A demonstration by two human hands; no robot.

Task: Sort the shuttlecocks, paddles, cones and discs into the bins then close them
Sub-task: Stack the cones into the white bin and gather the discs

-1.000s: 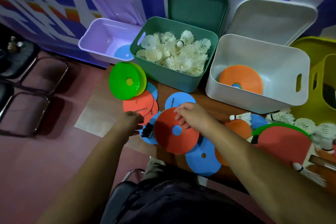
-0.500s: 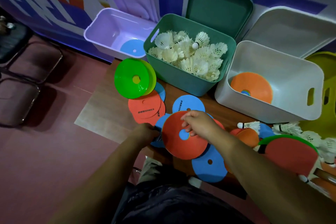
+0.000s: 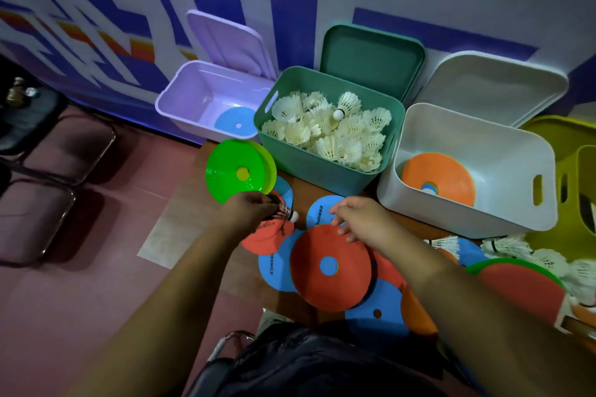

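Note:
My left hand (image 3: 250, 211) grips a dark-feathered shuttlecock (image 3: 288, 213), its white cork pointing right, just above a red flat disc (image 3: 262, 239). My right hand (image 3: 364, 219) pinches the far rim of a tilted red cone (image 3: 332, 267) lying over blue discs (image 3: 277, 267). A green cone stack (image 3: 240, 171) leans beside the green bin (image 3: 309, 158), which is full of white shuttlecocks (image 3: 332, 129). The purple bin (image 3: 190, 103) holds a blue disc (image 3: 235, 122). An orange cone (image 3: 438, 179) lies in the white bin (image 3: 503, 203).
All three bins stand open with lids leaning on the wall. A yellow bin (image 3: 561, 184) is at the far right. A red paddle (image 3: 522, 287) and loose white shuttlecocks (image 3: 506, 246) lie at the right. Dark chairs (image 3: 48, 164) stand on the floor to the left.
My left hand has lifted the dark shuttlecock from among the discs and carried it up toward the green cone stack. My right hand has stayed on the red cone's rim.

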